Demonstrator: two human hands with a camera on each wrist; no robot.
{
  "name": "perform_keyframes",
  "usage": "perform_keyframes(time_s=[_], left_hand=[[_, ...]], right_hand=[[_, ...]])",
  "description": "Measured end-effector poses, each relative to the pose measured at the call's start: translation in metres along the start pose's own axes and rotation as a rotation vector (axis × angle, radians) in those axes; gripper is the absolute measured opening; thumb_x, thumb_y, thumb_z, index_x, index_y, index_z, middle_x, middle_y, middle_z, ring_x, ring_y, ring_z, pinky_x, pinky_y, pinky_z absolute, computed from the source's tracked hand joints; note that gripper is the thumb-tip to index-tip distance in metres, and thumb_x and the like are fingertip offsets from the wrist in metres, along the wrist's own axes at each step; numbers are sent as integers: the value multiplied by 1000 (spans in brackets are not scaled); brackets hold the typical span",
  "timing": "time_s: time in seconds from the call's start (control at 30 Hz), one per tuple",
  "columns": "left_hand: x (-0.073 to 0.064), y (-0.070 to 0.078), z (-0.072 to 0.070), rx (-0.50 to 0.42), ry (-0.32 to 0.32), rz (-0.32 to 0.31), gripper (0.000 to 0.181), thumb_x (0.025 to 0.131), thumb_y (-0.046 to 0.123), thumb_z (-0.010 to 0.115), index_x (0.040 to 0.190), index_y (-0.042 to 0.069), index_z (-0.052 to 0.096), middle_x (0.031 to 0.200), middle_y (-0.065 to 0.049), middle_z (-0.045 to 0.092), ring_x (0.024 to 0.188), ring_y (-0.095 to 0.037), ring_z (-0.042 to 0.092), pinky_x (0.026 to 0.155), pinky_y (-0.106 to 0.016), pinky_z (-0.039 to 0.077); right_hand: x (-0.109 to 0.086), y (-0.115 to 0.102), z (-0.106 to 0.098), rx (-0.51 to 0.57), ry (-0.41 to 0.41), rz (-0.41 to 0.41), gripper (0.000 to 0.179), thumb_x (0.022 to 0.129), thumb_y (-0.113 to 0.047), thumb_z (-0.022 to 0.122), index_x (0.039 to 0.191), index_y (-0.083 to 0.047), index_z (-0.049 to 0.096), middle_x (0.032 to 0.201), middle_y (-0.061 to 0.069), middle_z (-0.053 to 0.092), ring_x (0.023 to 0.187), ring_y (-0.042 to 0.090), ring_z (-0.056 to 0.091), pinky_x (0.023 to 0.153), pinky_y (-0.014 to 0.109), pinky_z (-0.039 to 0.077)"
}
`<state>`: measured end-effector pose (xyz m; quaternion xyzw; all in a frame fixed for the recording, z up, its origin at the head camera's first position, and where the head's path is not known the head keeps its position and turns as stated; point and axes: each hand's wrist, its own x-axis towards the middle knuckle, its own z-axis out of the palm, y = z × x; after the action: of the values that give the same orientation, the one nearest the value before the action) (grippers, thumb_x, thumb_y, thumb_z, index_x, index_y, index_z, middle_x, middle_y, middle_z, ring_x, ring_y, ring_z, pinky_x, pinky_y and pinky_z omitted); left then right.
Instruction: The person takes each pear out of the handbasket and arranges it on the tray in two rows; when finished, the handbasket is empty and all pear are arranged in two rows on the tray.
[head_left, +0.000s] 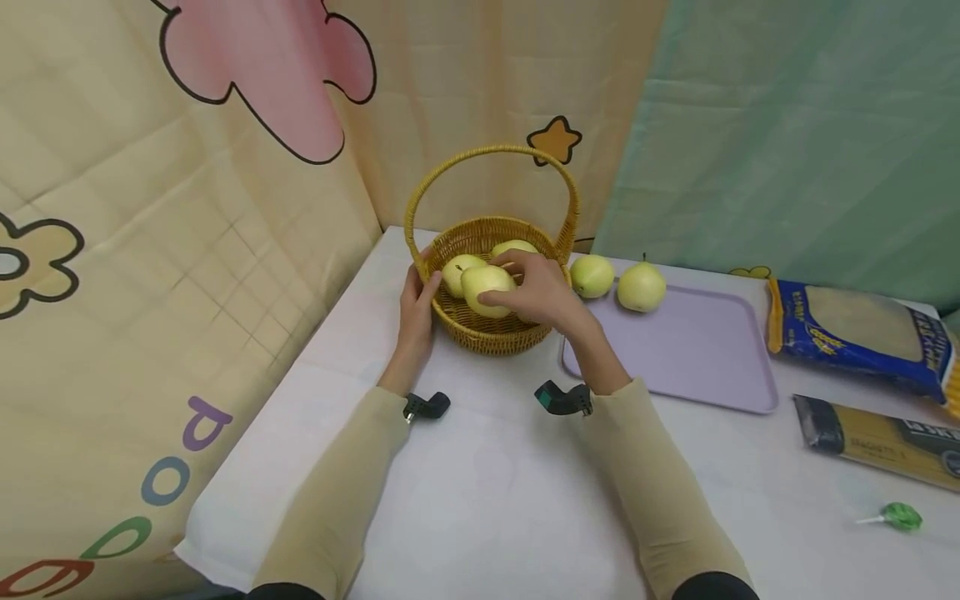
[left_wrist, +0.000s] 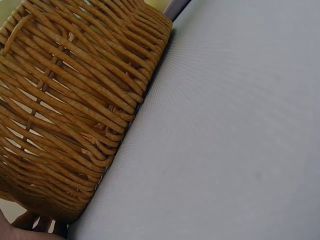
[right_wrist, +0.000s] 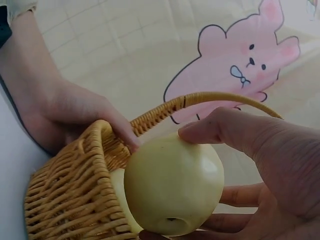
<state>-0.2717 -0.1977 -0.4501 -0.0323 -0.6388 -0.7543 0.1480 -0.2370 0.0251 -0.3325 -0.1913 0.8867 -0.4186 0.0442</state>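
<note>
woven basket (head_left: 491,342), golden brown with a tall hooped handle, stands upright toward the far side of the white surface (head_left: 487,475). just right of it lies a flat lilac tray (head_left: 697,346). a blue bag (head_left: 862,333) with a pale window lies at the far right, and nearer on the right is a long brown packet (head_left: 892,443). the left hand (head_left: 416,302) grips the basket's left side, thumb at the rim. the right hand (head_left: 543,290) holds a pale yellow-green pear (head_left: 482,293) at the basket's mouth, thumb and fingers on opposite sides. other pears (head_left: 456,272) lie inside, partly hidden. two loose pears (head_left: 641,288) sit side by side at the tray's far left. near right lies a green lollipop (head_left: 902,517) with a white stick.
</note>
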Motion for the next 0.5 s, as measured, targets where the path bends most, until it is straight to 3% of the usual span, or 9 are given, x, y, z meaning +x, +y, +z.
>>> perform_keyframes(time_s=[0.27,0.5], left_hand=[[-2,-3,2,-20,-3,3,51,109,19,57,158,17,48,164,-3,47,152,-17,40,128,-35,27],[-2,5,-2,-43,-40,-4,55,109,16,55,162,9,40,169,-11,38,158,-24,32,131,-39,23]], right_hand=[[-15,8,-21,115,87,-3,65,88,-39,85,142,-11,63,139,12,67,125,31,67,96,49,58],[-33,28,-38,125,157,34,60,88,-41,84,139,-15,65,139,10,68,129,32,65,99,51,56]])
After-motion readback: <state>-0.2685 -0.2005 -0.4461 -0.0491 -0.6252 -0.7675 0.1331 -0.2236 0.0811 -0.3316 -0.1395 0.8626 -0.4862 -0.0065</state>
